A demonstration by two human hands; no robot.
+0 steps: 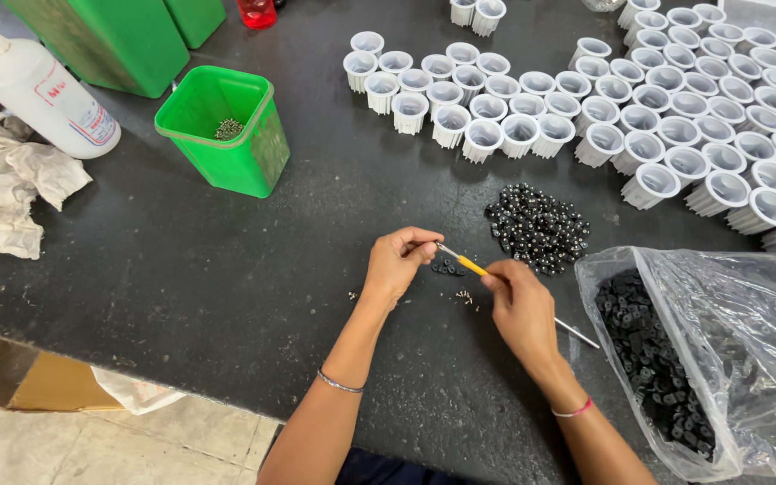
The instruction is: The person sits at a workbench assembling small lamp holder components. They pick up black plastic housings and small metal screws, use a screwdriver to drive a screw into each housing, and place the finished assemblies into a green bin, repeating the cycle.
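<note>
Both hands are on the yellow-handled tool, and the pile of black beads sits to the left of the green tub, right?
Not quite. In the head view both hands hold the yellow-handled tool, but the pile of black beads lies right of the green tub.

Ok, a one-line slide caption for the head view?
Right hand holds a yellow-handled tool to the left hand's fingertips, beside black beads.
</note>
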